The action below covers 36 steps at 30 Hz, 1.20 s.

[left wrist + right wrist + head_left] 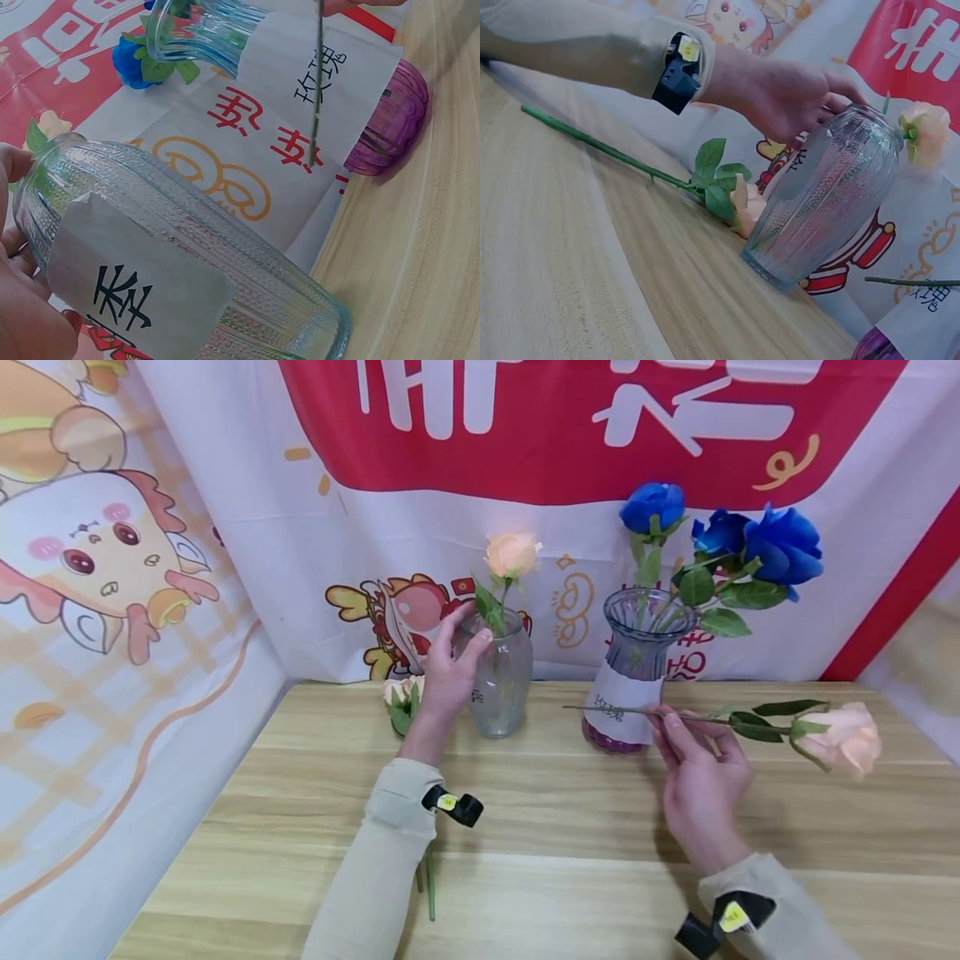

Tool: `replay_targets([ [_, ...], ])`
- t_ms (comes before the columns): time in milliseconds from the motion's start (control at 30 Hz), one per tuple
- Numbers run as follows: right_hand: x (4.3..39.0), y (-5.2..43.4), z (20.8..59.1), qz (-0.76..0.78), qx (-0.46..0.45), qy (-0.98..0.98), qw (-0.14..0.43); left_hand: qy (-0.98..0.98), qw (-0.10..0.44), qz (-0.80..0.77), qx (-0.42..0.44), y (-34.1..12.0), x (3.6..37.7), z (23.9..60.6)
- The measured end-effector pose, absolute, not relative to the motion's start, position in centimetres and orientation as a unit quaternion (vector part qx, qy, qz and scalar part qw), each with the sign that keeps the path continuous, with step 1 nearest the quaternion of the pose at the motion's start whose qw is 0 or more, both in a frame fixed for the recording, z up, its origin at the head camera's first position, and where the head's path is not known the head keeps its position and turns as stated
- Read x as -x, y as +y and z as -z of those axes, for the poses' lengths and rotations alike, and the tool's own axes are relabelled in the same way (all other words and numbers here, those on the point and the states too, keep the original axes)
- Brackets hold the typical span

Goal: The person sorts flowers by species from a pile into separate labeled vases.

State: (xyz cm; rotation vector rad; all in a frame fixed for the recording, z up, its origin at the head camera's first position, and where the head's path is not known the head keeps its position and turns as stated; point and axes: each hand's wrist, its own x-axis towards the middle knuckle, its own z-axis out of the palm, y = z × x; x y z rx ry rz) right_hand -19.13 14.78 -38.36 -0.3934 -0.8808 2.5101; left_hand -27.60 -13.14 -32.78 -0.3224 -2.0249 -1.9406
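My left hand (448,672) grips the neck of a clear ribbed glass vase (501,681) with a white label (135,296); one peach rose (512,556) stands in it. My right hand (693,768) pinches the thin green stem of a second peach rose (843,739), held level above the table, its bloom to the right and its stem tip (315,112) in front of the purple vase (633,672). That purple vase holds three blue roses (780,545). A third peach rose (739,202) lies on the table behind my left hand.
The wooden table (540,827) stands in a corner of printed cloth banners (112,568). The lying rose's long stem (600,146) runs along the table under my left forearm (378,860). Both wrists carry black camera straps.
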Motion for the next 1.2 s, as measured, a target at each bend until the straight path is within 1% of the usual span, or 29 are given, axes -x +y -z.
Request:
replay_targets([
  [333, 18.9, 12.8, 37.6, -0.882, 0.107, -0.369, 0.273, -0.71, 0.153, 0.68, 0.103, -13.5, 27.3, 32.8],
  [667, 19.5, 10.7, 36.1, -0.849, 0.026, -0.408, 0.336, -0.709, 0.152, 0.68, 0.108, -13.2, 27.4, 32.7],
  [833, 19.9, 9.5, 35.0, -0.84, 0.009, -0.415, 0.349, -0.708, 0.149, 0.681, 0.108, -13.3, 27.5, 32.8],
  [1033, 20.4, 8.3, 33.5, -0.861, -0.028, -0.36, 0.357, -0.705, 0.152, 0.685, 0.104, -13.5, 27.4, 32.9],
  [1200, 20.4, 8.0, 32.5, -0.865, -0.049, -0.335, 0.371, -0.705, 0.155, 0.682, 0.118, -13.3, 27.5, 32.9],
])
